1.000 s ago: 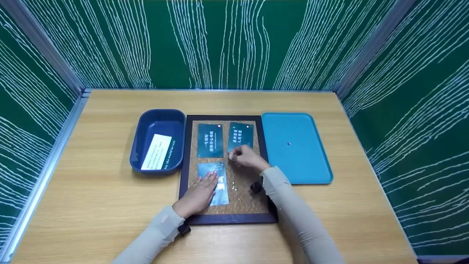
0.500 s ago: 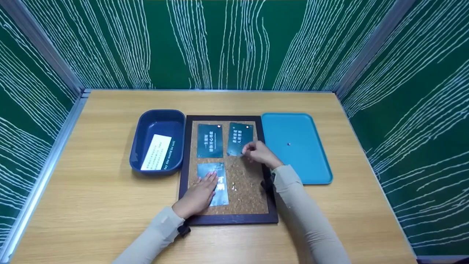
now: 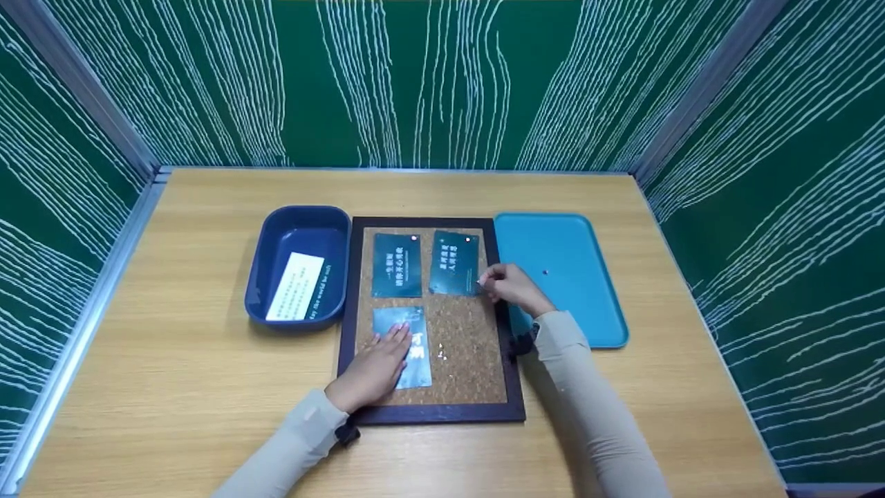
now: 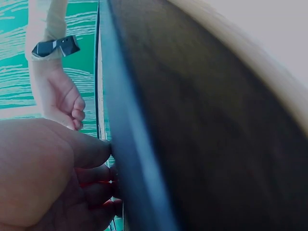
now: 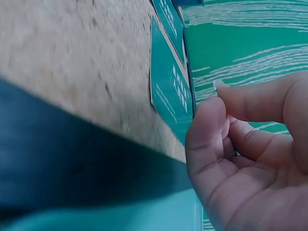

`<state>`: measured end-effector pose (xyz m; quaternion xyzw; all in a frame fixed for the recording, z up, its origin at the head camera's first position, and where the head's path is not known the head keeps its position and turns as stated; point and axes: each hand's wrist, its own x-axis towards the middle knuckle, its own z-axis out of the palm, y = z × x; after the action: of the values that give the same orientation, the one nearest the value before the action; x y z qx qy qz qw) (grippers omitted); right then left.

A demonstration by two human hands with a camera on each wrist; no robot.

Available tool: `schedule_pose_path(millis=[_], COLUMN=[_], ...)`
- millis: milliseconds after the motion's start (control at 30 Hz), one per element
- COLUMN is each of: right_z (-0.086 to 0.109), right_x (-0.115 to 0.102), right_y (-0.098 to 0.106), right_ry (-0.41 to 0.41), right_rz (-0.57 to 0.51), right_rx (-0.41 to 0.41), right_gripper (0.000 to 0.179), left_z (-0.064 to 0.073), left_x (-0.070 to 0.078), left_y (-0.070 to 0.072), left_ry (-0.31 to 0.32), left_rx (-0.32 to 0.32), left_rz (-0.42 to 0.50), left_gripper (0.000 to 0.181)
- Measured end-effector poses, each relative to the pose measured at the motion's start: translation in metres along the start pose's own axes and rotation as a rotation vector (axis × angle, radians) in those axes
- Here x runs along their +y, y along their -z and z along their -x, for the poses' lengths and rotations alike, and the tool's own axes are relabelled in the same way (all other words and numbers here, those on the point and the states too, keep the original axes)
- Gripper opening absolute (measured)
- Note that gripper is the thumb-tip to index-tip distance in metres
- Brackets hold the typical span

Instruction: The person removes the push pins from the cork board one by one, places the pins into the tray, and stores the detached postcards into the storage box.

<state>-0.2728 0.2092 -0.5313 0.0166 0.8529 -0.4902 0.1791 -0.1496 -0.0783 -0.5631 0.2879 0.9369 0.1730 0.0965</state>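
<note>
Right hand (image 3: pixel 515 287) pinches small clear piece (image 5: pixel 217 85), has moved to mid-frame card (image 3: pixel 453 266), whose lower right corner seems unfastened

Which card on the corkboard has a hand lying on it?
The light blue card, lower left: the left hand lies on it; neither dark teal card has one.

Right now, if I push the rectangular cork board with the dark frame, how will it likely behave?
The rectangular cork board is probably stiff, given its solid-looking dark frame. Lying flat and broad on the light brown wood-grain table, it seems unlikely to tip. The small shiny pieces on it might slide or roll.
</note>
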Motion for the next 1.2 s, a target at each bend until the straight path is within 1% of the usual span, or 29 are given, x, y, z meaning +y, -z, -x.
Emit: schedule_pose_path(millis=[133, 400, 633, 800, 1200], right_z=[0.001, 0.004, 0.005, 0.004, 0.006], right_x=[0.005, 0.014, 0.026, 0.035, 0.049], right_y=[0.009, 0.027, 0.042, 0.053, 0.074], right_ry=[0.002, -0.055, -0.072, -0.078, -0.137], right_rz=[-0.013, -0.042, -0.018, -0.012, -0.024], right_rx=[0.007, 0.042, 0.096, 0.121, 0.164], right_gripper=[0.015, 0.017, 0.02, 0.02, 0.022], left_z=[0.0, 0.0, 0.001, 0.001, 0.0], left_x=[0.0, -0.001, -0.001, -0.002, -0.002], left_y=[0.0, -0.002, -0.002, -0.003, -0.003], left_ry=[-0.003, -0.019, -0.024, -0.02, -0.01], left_rx=[0.002, 0.018, 0.025, 0.023, 0.002], left_rz=[0.001, -0.024, -0.025, -0.022, -0.008], left_gripper=[0.049, 0.049, 0.049, 0.049, 0.05])
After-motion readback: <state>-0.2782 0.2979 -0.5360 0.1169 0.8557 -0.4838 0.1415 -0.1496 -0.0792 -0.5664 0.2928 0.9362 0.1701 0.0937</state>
